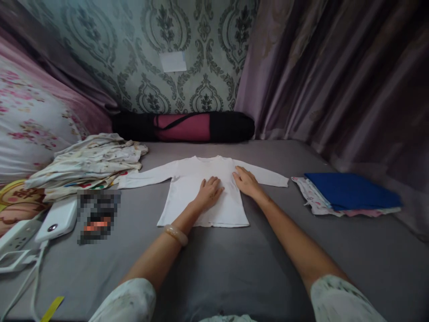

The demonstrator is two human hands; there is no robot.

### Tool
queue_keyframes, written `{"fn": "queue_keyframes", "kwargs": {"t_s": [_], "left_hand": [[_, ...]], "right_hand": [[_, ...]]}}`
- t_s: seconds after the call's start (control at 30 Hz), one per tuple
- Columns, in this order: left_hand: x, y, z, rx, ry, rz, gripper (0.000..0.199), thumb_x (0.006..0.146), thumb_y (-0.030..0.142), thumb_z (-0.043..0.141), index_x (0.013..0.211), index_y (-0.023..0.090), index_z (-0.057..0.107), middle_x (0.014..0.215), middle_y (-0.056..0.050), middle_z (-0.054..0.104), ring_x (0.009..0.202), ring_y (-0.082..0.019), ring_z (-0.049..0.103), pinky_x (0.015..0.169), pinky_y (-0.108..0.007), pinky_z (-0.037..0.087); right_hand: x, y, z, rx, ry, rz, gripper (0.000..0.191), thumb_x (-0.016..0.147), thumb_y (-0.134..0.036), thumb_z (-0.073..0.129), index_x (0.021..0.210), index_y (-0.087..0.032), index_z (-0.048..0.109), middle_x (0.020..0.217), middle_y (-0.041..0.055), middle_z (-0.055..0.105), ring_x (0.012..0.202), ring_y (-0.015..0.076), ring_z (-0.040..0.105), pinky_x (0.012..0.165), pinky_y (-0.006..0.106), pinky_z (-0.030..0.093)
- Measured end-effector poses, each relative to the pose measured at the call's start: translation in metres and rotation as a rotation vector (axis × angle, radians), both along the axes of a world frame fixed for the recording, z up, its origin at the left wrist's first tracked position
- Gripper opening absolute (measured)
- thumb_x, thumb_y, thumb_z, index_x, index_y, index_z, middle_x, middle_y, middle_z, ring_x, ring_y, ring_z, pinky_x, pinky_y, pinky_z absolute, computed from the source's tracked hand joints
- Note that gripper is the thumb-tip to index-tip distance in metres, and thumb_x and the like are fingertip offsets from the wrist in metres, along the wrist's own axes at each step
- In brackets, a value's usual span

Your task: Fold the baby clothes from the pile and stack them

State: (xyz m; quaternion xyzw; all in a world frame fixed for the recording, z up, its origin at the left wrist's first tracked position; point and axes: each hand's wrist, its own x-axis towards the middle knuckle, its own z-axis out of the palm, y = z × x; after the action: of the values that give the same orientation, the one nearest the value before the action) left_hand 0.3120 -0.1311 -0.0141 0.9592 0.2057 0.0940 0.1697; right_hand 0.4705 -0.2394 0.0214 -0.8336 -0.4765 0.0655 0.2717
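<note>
A small white long-sleeved shirt (187,192) lies spread flat on the grey bed sheet (268,268), its neckline away from me and both sleeves stretched out sideways. My left hand (209,193) rests palm down on the middle of the shirt's body, fingers extended. Over by the shirt's right edge, just under the right sleeve, my right hand (247,181) lies with its fingers stretched onto the fabric. Neither hand grasps anything. A pale bangle (176,234) circles my left wrist.
Folded clothes with a blue piece (351,191) on top sit at the right. Crumpled patterned clothes (94,161) lie at the left, touching or near the left sleeve. A white power bank (57,221) with cables is nearer me. A black and maroon long bag (182,127) lines the wall.
</note>
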Motion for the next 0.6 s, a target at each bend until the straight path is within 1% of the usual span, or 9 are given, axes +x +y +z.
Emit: {"fn": "queue_keyframes", "kwargs": {"t_s": [0.07,0.13,0.27,0.33,0.37,0.43,0.5,0.53,0.6], "left_hand": [[0.006,-0.006,-0.005,0.049,0.036,0.019,0.052,0.099,0.045,0.028,0.14,0.016,0.04,0.152,-0.014,0.036,0.143,-0.027,0.027,0.116,-0.053,0.019],[0.009,-0.01,-0.009,0.127,0.071,0.027,0.058,0.099,0.048,0.024,0.144,0.014,0.037,0.154,-0.014,0.032,0.144,-0.027,0.024,0.116,-0.053,0.018],[0.009,-0.013,-0.01,0.237,0.117,0.027,0.062,0.098,0.05,0.018,0.147,0.015,0.033,0.155,-0.013,0.03,0.144,-0.028,0.024,0.115,-0.055,0.019],[0.008,-0.014,-0.009,0.256,0.137,0.031,0.063,0.098,0.051,0.016,0.148,0.016,0.032,0.155,-0.012,0.03,0.144,-0.027,0.024,0.115,-0.054,0.02],[0.008,-0.014,-0.009,0.261,0.145,0.032,0.063,0.098,0.051,0.016,0.148,0.016,0.032,0.155,-0.012,0.03,0.144,-0.027,0.024,0.115,-0.054,0.02],[0.009,-0.015,-0.008,0.269,0.158,0.031,0.063,0.098,0.05,0.016,0.148,0.015,0.031,0.155,-0.012,0.029,0.145,-0.027,0.023,0.115,-0.054,0.021],[0.009,-0.015,-0.007,0.269,0.175,0.025,0.063,0.099,0.049,0.017,0.148,0.013,0.031,0.155,-0.013,0.029,0.144,-0.028,0.023,0.115,-0.055,0.021],[0.008,-0.016,-0.006,0.268,0.182,0.02,0.062,0.099,0.049,0.017,0.148,0.013,0.031,0.155,-0.013,0.029,0.144,-0.029,0.023,0.114,-0.055,0.021],[0.009,-0.015,-0.003,0.277,0.178,0.004,0.061,0.099,0.048,0.019,0.147,0.012,0.033,0.155,-0.014,0.031,0.143,-0.03,0.025,0.113,-0.055,0.023]], "right_hand": [[0.016,0.009,-0.009,-0.157,-0.081,-0.092,0.053,0.099,-0.038,0.028,0.146,-0.016,0.038,0.155,0.0121,0.03,0.144,0.0266,0.02,0.116,0.053,0.012],[0.026,0.015,-0.018,-0.268,-0.081,-0.138,0.058,0.1,-0.043,0.021,0.15,-0.015,0.03,0.159,0.0115,0.019,0.147,0.0284,0.009,0.115,0.057,0.006],[0.035,0.022,-0.028,-0.374,-0.036,-0.17,0.062,0.099,-0.047,0.017,0.151,-0.016,0.026,0.16,0.0112,0.013,0.147,0.0295,0.006,0.115,0.057,0.004],[0.041,0.025,-0.026,-0.387,-0.024,-0.176,0.058,0.098,-0.046,0.025,0.149,-0.019,0.033,0.16,0.0097,0.016,0.146,0.0292,0.011,0.115,0.056,0.007],[0.045,0.026,-0.023,-0.378,-0.006,-0.185,0.055,0.096,-0.045,0.032,0.146,-0.021,0.039,0.158,0.0089,0.023,0.145,0.0285,0.017,0.115,0.053,0.012],[0.055,0.027,-0.016,-0.34,0.044,-0.23,0.048,0.094,-0.041,0.04,0.136,-0.023,0.051,0.149,0.0084,0.042,0.137,0.0253,0.036,0.112,0.043,0.027],[0.068,0.022,-0.009,-0.302,0.09,-0.308,0.045,0.094,-0.037,0.039,0.132,-0.021,0.056,0.136,0.0109,0.056,0.125,0.0238,0.051,0.103,0.036,0.038],[0.074,0.017,-0.006,-0.29,0.094,-0.369,0.045,0.094,-0.034,0.037,0.132,-0.019,0.056,0.132,0.0129,0.059,0.122,0.0246,0.053,0.101,0.036,0.04],[0.088,0.001,-0.005,-0.278,0.052,-0.527,0.044,0.091,-0.025,0.039,0.13,-0.016,0.057,0.131,0.0167,0.059,0.124,0.0293,0.051,0.102,0.045,0.038]]}}
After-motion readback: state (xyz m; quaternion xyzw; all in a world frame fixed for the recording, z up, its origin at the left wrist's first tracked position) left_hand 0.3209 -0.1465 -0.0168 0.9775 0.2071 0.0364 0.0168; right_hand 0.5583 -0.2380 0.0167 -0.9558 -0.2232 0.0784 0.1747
